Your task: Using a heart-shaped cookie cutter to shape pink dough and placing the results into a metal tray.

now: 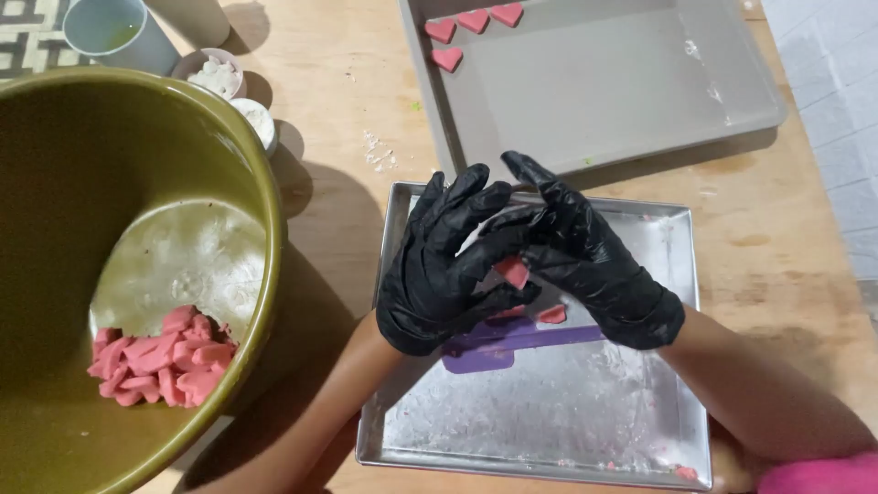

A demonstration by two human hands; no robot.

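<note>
1. While both black-gloved hands meet at the centre of the frame, a small pink dough piece (512, 271) sits pinched between them, held above the square metal tray (640, 412).
2. Left hand (439, 270) curls round from the left, fingers bent and closed against the pink piece.
3. Right hand (585, 261) comes in from the right, its fingers laid over the left hand's fingertips and closed on the same piece.
4. Just under the hands, a purple scraper (498, 343) lies flat on the tray, with another pink scrap (552, 315) right beside its upper edge.
5. Over at the left, a big olive-green bowl (265, 183) fills the frame's edge, and a heap of pink dough offcuts (160, 357) rests low in it.
6. Up top, a grey baking sheet (622, 82) carries three pink heart shapes (446, 59) in its upper left corner.
7. Upper left of the frame: a pale cup (114, 32) and two small white dishes of powder (218, 75), standing close together on the wooden table (786, 265).
8. Lower right corner shows a pink sleeve (814, 476).
</note>
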